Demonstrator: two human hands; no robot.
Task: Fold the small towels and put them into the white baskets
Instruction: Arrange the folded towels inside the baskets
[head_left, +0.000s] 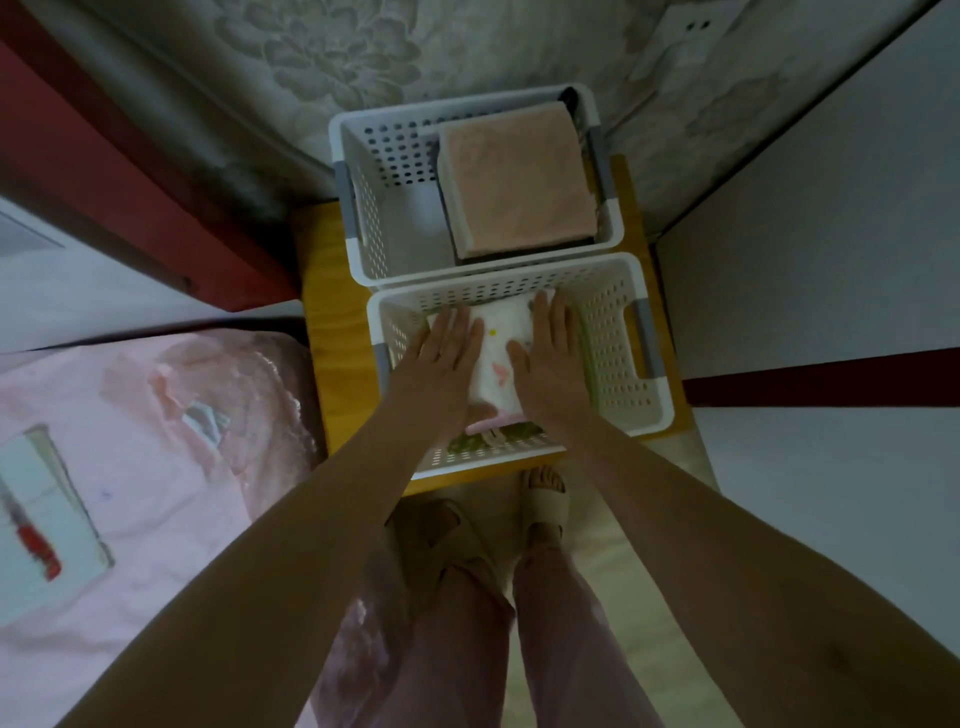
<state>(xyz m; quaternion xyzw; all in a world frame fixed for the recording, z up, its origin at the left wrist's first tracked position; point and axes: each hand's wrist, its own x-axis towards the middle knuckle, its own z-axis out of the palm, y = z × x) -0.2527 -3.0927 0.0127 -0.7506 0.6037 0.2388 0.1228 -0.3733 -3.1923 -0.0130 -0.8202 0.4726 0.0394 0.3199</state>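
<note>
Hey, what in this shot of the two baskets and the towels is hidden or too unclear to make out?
Head view only:
- White patterned towel: edges covered by left hand and right hand.
- Green towel beneath: mostly buried.
- Pile under pink towel in far basket: count hidden.
- Items on bed: blurred.

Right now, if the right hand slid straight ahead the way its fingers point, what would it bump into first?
Probably the far perforated wall of the near white basket; the right hand lies flat on the white folded towel, fingers aimed that way. Depth is hard to judge.
</note>
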